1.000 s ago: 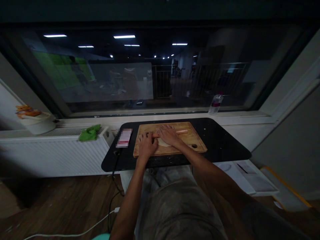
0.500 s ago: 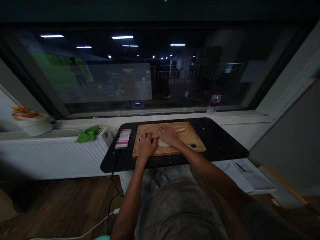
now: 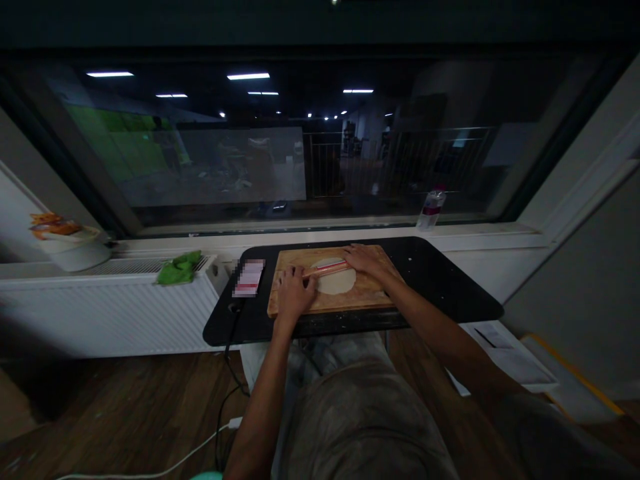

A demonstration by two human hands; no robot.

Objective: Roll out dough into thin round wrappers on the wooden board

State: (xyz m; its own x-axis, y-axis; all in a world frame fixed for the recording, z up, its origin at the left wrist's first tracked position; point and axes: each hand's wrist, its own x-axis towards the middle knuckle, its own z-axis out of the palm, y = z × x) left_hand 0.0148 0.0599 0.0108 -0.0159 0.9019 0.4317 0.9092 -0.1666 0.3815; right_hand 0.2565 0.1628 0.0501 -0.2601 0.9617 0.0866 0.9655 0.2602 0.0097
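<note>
A round, flat sheet of dough (image 3: 336,285) lies on the wooden cutting board (image 3: 369,299). Across its upper half rests a rolling pin (image 3: 327,268), slightly tilted up to the right. My left hand (image 3: 296,291) is on the pin's left end, fingers bent over it, at the board's left side. At the other end, my right hand (image 3: 365,259) curves over the pin near the board's far right part. Both ends of the pin are hidden under the hands.
The board sits on a black table (image 3: 440,287). Left of it lies a phone (image 3: 249,277). A bottle (image 3: 431,209) stands on the windowsill; a green cloth (image 3: 179,268) and a white pot (image 3: 75,252) are on the radiator (image 3: 125,313). A black cable (image 3: 231,340) hangs off the table.
My right hand has shifted right along the rolling pin, from near its middle to its right end, uncovering the pin's middle and more of the dough. My left hand stays about where it was.
</note>
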